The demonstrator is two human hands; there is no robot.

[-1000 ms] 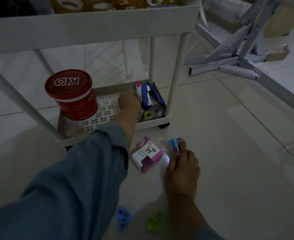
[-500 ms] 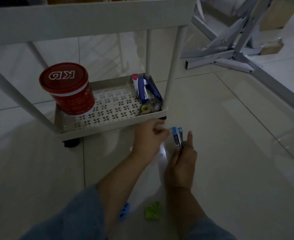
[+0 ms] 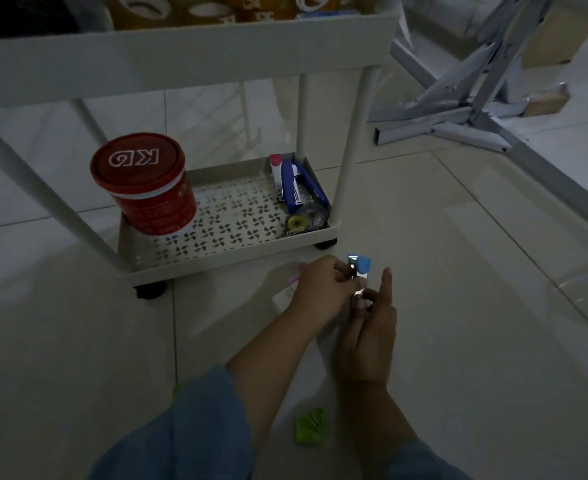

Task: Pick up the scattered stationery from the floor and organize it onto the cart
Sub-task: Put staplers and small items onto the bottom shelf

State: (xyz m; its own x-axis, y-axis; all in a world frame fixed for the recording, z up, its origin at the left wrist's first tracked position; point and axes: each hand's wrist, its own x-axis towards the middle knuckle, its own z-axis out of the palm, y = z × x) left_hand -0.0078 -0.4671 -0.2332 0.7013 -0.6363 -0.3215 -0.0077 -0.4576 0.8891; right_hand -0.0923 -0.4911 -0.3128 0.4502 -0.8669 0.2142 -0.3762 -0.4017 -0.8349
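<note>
Both hands meet just in front of the white cart (image 3: 195, 268) above the floor. My right hand (image 3: 368, 334) holds the lower end of a small blue and silver clip-like item (image 3: 360, 266), its index finger pointing up. My left hand (image 3: 320, 289) pinches the same item near its top. A white and pink box (image 3: 285, 296) lies on the floor, mostly hidden under my left hand. On the cart's bottom shelf lie a pink stapler (image 3: 276, 178), a blue stapler (image 3: 303, 188) and a tape roll (image 3: 303, 221).
A red tin (image 3: 143, 185) with a KG lid stands at the left of the bottom shelf. Tape rolls (image 3: 209, 10) fill the upper shelf. A green item (image 3: 311, 426) lies on the floor near my right forearm. A folded white metal frame (image 3: 465, 109) lies at the back right.
My left hand left the cart's bottom shelf and came down to the blue item. My right hand lifted that item off the floor. My view shifted back a little.
</note>
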